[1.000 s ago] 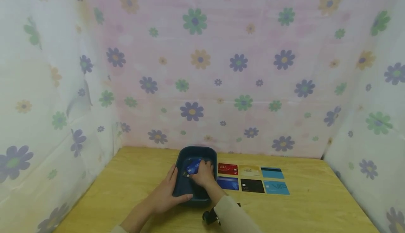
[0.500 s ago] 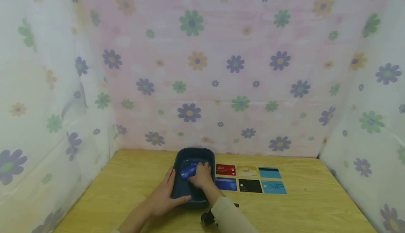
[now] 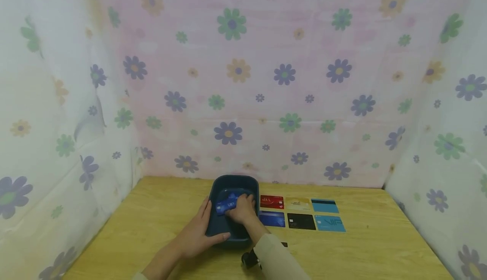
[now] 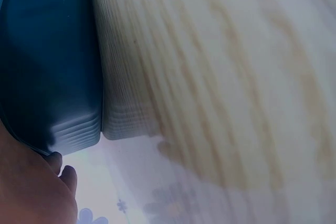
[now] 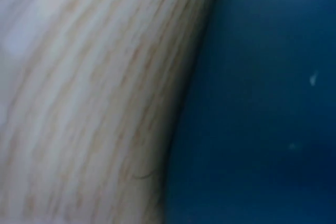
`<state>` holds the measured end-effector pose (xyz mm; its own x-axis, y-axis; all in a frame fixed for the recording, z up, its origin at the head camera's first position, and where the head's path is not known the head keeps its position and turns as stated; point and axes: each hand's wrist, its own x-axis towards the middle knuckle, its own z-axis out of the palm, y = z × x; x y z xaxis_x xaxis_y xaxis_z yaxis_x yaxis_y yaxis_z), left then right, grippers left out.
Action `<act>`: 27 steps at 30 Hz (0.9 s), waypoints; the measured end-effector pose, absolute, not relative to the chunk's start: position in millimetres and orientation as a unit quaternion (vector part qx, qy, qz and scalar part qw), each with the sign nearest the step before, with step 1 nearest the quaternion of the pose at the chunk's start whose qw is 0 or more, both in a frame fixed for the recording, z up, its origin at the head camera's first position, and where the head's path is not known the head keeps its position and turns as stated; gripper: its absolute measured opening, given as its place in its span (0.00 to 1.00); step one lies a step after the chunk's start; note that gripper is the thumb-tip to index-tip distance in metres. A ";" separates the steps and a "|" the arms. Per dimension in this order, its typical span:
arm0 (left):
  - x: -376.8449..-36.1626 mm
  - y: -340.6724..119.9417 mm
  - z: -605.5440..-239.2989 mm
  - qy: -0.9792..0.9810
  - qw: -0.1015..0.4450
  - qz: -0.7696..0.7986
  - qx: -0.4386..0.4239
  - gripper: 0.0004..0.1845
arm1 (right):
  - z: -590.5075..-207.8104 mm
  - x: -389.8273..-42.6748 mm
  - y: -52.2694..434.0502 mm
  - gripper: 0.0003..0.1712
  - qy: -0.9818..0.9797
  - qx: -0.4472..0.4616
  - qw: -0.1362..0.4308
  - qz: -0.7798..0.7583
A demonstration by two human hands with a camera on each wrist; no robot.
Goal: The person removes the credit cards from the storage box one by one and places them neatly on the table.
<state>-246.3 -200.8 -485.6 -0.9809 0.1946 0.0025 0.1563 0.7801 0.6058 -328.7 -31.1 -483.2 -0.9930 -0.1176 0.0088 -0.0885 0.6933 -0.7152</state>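
A dark blue tray point(image 3: 232, 181) stands on the wooden table point(image 3: 152, 221) in the head view. My left hand point(image 3: 198, 233) rests against the tray's left and near edge, thumb along the rim. Reaching inside the tray, my right hand point(image 3: 240, 210) grips a blue card point(image 3: 227, 203) and holds it tilted. The left wrist view shows the tray's outer wall point(image 4: 47, 61) beside bare wood, with fingertips point(image 4: 65, 174) at the bottom left. In the right wrist view I see only blurred blue tray point(image 5: 262, 103) and wood grain.
Right of the tray lie several cards in two rows: red point(image 3: 272, 202), gold point(image 3: 298, 204), light blue point(image 3: 324, 206), then blue point(image 3: 272, 219), black point(image 3: 301, 221), light blue point(image 3: 329, 223). A small black object point(image 3: 250, 259) sits by my right sleeve. Flowered cloth walls point(image 3: 266, 81) enclose the table.
The blue card in my right hand has shifted slightly left and tilted more inside the tray. My left hand has stayed on the tray's edge.
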 end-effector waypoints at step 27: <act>-247.9 -200.5 -484.5 0.945 0.036 0.312 0.088 0.67 | -484.5 -328.7 -28.7 0.34 0.907 -0.080 -0.029 -0.411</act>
